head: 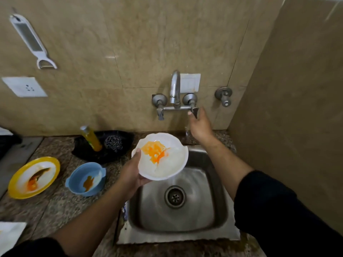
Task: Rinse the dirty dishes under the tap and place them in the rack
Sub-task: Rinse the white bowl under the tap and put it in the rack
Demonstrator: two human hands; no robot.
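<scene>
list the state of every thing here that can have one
white bowl, orange-smeared, held over the sink
left hand, grips the white bowl
right hand, pinches the right tap handle
tap, flow unclear
yellow plate, dirty, on the counter
blue bowl, dirty, on the counter

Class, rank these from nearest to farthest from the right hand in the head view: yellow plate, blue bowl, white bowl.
1. White bowl, just left of the right hand.
2. Blue bowl, on the counter.
3. Yellow plate, far left.
</scene>
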